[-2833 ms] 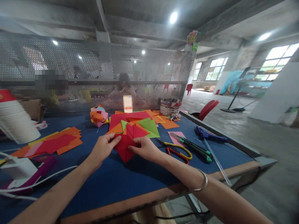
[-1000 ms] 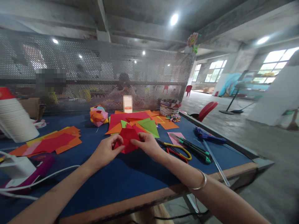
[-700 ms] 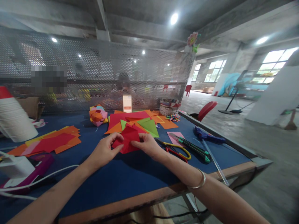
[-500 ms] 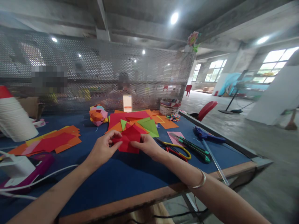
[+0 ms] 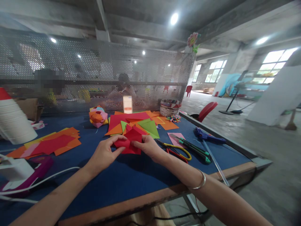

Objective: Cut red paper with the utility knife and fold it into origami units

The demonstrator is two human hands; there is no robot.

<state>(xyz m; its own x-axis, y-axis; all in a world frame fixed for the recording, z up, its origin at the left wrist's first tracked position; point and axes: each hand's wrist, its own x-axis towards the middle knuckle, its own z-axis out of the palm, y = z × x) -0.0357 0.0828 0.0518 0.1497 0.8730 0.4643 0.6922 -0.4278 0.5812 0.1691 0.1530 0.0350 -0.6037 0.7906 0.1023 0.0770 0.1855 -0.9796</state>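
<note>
A folded sheet of red paper [image 5: 134, 145] is held up between both hands over the blue tabletop. My left hand [image 5: 109, 150] pinches its left corner between thumb and fingers. On the opposite side, my right hand [image 5: 147, 146] grips the paper with the thumb in front and the fingers behind, partly hidden. Just beyond lies a pile of coloured paper, with a green piece [image 5: 149, 127] and a large red sheet [image 5: 131, 117] showing. A many-coloured paper ball [image 5: 98, 116] sits behind my left hand.
Scissors [image 5: 180, 152], a green cutter [image 5: 195, 149] and a blue glue gun [image 5: 209, 137] with a clear glue stick lie to the right. Stacked paper cups [image 5: 15, 121], a purple power strip [image 5: 28, 175] and more paper [image 5: 54, 142] are left. A woven basket [image 5: 170, 107] stands near the mesh screen.
The left part of the red paper has been bent inward, and my left fingers have moved slightly right along with it. My right hand keeps its hold. The view has shifted a little.
</note>
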